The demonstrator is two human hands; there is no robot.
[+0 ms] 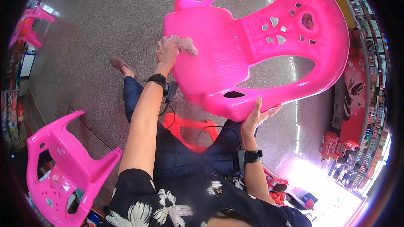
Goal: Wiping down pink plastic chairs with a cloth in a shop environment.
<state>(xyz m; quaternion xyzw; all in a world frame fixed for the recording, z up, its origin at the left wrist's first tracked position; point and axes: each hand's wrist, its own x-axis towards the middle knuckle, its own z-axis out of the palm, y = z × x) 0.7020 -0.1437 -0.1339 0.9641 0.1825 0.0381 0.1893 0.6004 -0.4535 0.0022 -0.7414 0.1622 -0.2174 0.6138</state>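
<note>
A large pink plastic armchair [205, 60] is tilted before me, its seat facing up and its pierced backrest [268, 31] to the right. My left hand [167, 52] holds a pale, crumpled cloth [188, 46] against the front part of the seat. My right hand [257, 118] supports the chair at the near armrest, thumb and fingers spread along its edge. Both wrists wear black bands with small devices and cables. Below the chair, between my legs, part of a red plastic stool [176, 126] shows.
A second pink chair [72, 164] lies tipped at the lower left, and another pink chair [30, 26] stands at the far left. Shelves of packaged goods [375, 69] line the right side. A dark cable [91, 130] runs over the speckled floor [82, 53].
</note>
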